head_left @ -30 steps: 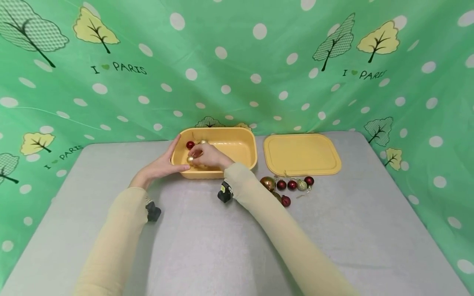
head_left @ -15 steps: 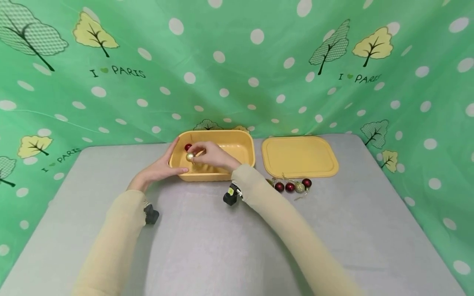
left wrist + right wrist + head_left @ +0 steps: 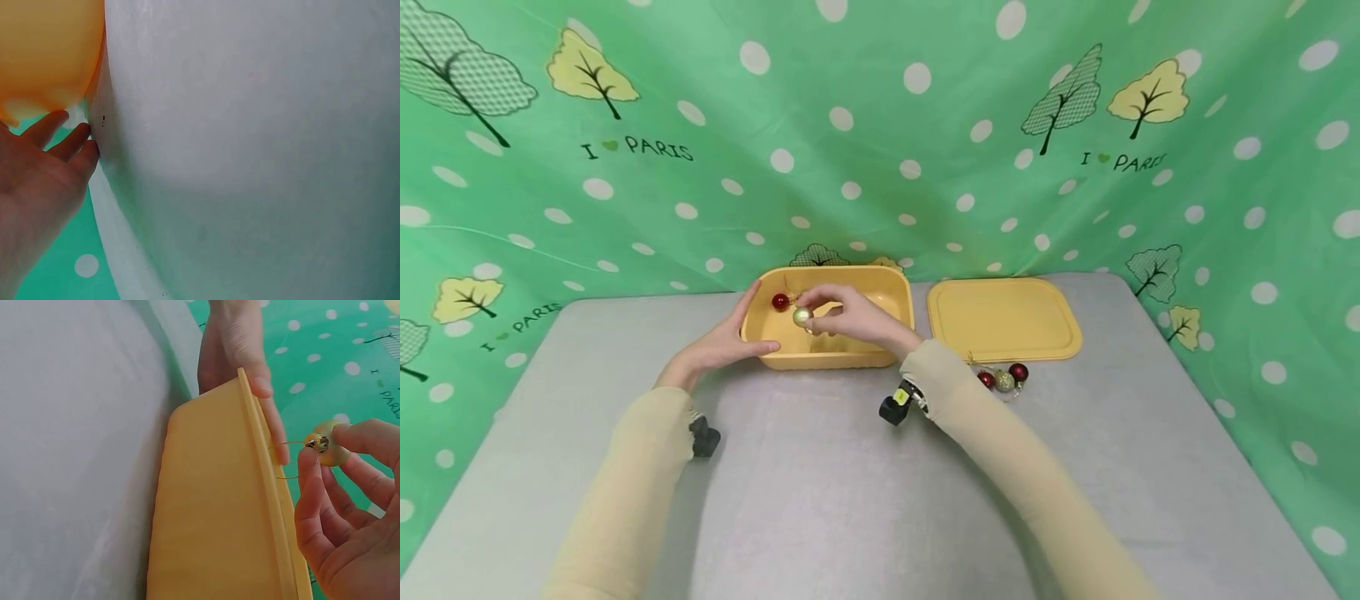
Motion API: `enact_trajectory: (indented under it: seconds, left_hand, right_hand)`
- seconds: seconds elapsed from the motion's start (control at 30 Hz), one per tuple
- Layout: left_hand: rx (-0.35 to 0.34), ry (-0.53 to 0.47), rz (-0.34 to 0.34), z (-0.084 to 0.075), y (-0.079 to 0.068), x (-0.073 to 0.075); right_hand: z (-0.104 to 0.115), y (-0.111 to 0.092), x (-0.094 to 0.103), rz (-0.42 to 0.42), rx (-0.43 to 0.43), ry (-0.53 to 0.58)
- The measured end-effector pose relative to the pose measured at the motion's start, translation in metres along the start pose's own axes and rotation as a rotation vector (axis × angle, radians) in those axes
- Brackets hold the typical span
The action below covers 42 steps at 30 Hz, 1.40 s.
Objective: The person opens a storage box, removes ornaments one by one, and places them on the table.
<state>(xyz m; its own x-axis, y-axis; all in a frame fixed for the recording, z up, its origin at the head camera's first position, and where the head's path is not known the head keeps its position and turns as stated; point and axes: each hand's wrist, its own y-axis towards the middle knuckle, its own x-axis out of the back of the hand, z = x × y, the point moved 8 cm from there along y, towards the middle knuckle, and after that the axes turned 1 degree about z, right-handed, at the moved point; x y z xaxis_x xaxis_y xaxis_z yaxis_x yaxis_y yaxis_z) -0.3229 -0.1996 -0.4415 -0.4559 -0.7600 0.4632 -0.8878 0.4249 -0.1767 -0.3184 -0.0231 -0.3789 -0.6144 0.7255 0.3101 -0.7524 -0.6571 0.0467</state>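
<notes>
My right hand [image 3: 857,318] pinches a gold Christmas bauble [image 3: 802,317] between thumb and fingers, above the left half of a yellow box [image 3: 842,361]. In the right wrist view, the bauble's metal cap and thin hanging loop [image 3: 287,478] point toward the box rim. At the box's left end rests my left hand [image 3: 718,342], its fingers spread straight along the outside and its thumb at the front rim. The left wrist view shows its other fingers [image 3: 75,144] loosely extended beside the box wall. A red bauble [image 3: 780,302] lies inside the box at the back left.
A yellow lid [image 3: 1003,319] lies flat to the right of the box. In front of it are small baubles, including a glittery gold bauble [image 3: 1004,381] and a dark red bauble [image 3: 1018,372]; my right sleeve covers others. A green printed curtain [image 3: 850,125] hangs behind the grey table.
My right hand has raised the gold bauble from inside the box and shifted it slightly right. Its forearm has also moved right, covering more baubles. The left hand stays at the box.
</notes>
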Motion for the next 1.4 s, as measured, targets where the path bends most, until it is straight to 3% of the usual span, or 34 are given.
enact_trajectory:
  seconds: [0.17, 0.4, 0.83, 1.1, 1.4]
  left_hand:
    - [-0.004, -0.025, 0.001, 0.001, 0.001, -0.001]
    - [0.004, -0.037, -0.005, 0.003, 0.002, 0.0]
    - [0.03, -0.05, 0.018, -0.006, -0.003, -0.001]
    - [0.007, -0.023, 0.0, 0.0, 0.0, 0.001]
    - [0.016, 0.001, 0.003, 0.004, 0.001, 0.001]
  right_hand:
    - [-0.001, -0.016, 0.009, -0.024, -0.002, 0.031]
    - [0.004, -0.038, 0.023, -0.064, 0.035, -0.027]
    - [-0.007, -0.082, 0.047, -0.147, -0.054, 0.005]
    - [-0.005, -0.102, 0.066, -0.19, -0.059, -0.067]
    - [-0.018, -0.127, 0.078, -0.18, -0.055, -0.137]
